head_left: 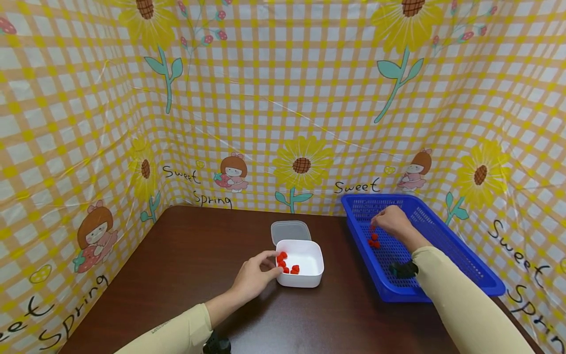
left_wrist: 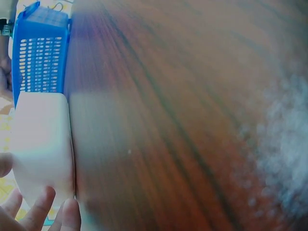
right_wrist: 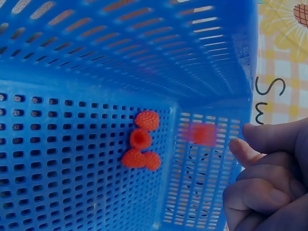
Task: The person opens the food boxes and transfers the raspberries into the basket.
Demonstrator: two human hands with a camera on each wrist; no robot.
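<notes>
My left hand (head_left: 253, 276) holds the left side of a small white container (head_left: 312, 280), its fingertips at the rim. Several red raspberries (head_left: 295, 269) lie inside, mostly toward that side. Over the far left part of a blue basket (head_left: 378, 281) hovers my right hand (head_left: 393, 222). Thumb and forefinger are parted in the right wrist view, the other fingers curled. A blurred red raspberry (right_wrist: 202, 134) hangs in the air just off these fingertips. Below it, several raspberries (right_wrist: 140, 138) sit together on the basket's perforated floor.
A translucent lid (head_left: 290, 231) lies on the dark brown table (head_left: 212, 241), just behind the white container. Checked yellow cloth (head_left: 265, 108) with printed sunflowers rises around the table at the back and both sides. The blue basket stands at the table's right.
</notes>
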